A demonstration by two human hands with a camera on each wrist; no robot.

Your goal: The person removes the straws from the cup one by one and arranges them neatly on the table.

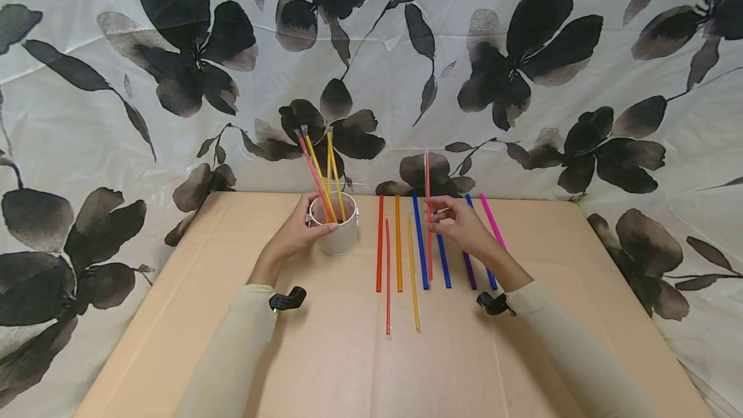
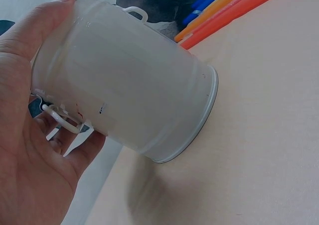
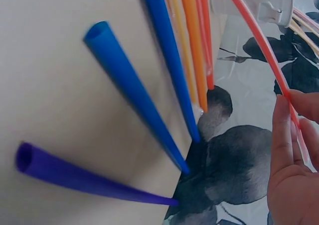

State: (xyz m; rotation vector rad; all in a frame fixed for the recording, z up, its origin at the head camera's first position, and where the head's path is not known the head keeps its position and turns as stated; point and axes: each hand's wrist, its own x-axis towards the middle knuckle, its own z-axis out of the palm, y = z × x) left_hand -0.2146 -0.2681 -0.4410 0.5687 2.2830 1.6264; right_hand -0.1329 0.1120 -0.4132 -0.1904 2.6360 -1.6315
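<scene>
My left hand grips the rim of a small white metal pail from its left side. Several thin red and yellow sticks with greyish upper ends lean inside it. The left wrist view shows the pail's wall, a loop on its side and my thumb near the rim. Whether its base touches the table cannot be told. Between thumb and fingertips, my right hand pinches a thin translucent red stick. In the head view that red stick stands over a row of coloured straws.
Wider hollow straws lie side by side: red, orange, blue, purple and pink. A thin red stick and a thin yellow stick lie among them. Floral cloth backs the tan tabletop.
</scene>
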